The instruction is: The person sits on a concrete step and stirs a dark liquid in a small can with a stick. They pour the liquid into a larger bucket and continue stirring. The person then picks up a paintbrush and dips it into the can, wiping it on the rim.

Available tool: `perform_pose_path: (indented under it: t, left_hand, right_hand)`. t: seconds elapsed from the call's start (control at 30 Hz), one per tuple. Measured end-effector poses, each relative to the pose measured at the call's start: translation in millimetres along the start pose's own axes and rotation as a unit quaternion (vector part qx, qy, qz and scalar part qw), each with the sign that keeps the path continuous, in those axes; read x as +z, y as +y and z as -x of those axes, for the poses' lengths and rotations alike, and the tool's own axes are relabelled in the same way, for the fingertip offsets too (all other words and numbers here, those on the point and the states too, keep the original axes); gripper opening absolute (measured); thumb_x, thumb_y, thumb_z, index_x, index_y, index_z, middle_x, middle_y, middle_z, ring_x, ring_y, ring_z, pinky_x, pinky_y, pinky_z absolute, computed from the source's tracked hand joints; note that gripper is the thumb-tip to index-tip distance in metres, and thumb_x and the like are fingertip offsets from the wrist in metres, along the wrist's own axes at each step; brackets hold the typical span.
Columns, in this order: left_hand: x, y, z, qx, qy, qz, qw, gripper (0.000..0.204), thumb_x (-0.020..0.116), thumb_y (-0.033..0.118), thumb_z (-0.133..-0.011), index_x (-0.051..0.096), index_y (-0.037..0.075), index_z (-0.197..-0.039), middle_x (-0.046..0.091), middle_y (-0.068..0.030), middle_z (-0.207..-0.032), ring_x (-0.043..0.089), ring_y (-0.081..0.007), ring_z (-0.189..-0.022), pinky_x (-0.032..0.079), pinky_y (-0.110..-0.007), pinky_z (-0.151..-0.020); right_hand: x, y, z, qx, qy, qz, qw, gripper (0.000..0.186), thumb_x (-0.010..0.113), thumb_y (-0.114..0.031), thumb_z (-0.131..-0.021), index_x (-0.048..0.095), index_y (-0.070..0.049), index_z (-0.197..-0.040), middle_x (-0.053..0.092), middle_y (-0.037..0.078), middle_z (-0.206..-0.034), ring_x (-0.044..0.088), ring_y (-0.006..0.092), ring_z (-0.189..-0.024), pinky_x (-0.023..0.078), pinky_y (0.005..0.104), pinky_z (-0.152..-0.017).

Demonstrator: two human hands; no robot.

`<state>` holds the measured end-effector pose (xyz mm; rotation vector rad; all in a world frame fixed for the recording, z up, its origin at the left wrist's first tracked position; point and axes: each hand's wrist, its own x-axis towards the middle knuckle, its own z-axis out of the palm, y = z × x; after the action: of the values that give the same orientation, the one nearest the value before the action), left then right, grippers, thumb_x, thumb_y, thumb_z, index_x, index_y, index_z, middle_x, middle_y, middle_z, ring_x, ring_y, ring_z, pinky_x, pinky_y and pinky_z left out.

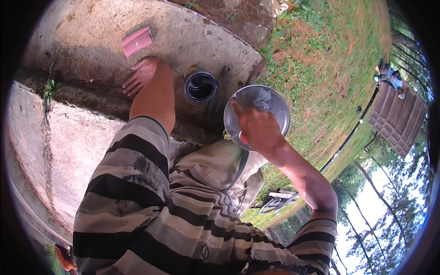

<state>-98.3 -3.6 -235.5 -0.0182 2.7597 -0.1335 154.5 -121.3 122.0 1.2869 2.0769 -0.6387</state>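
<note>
My left hand (140,77) lies flat on the concrete ledge (192,34), fingers spread and holding nothing. Just beyond it is a pink block with a ridged top (137,41); its exact kind is unclear. To the right of that hand stands a round dark can (200,86) with a black, glossy inside. My right hand (260,129) reaches into a shiny metal bowl (280,109) above my lap, fingers bent down against its inner surface. A bit of something red (243,137) shows beside the palm, mostly hidden by the hand. Whitish suds (262,99) cling inside the bowl.
Grass (321,68) slopes away right of the ledge. Far right, a person (394,80) is beside a wooden structure (398,114). A bicycle wheel (272,205) lies behind my right arm. A small weed (52,85) grows from the step's crack.
</note>
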Motion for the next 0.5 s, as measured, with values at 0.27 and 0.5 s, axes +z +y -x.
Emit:
perform_pose_path:
  t: [0.27,0.5]
  left_hand:
    - [8,2,-5,0.005,0.000,0.003,1.000,0.072,0.063,0.034,-0.088,0.048,-0.009,-0.142,0.059,-0.0270,-0.137,0.057,-0.0432,-0.131,0.046,-0.057,-0.110]
    - [14,-2,-13,-0.026,0.013,0.010,1.000,0.071,0.063,0.034,-0.088,0.048,-0.009,-0.143,0.059,-0.0271,-0.137,0.057,-0.0430,-0.131,0.046,-0.057,-0.110]
  right_hand:
    - [25,-46,-29,0.017,-0.002,0.000,1.000,0.055,0.061,-0.009,-0.094,0.058,-0.009,-0.149,0.076,0.011,-0.084,0.078,0.0271,-0.076,0.064,0.0392,-0.063]
    - [18,-53,-48,-0.004,-0.006,0.019,1.000,0.052,0.061,-0.009,-0.094,0.061,-0.008,-0.146,0.076,0.010,-0.080,0.077,0.0252,-0.072,0.062,0.0367,-0.059]
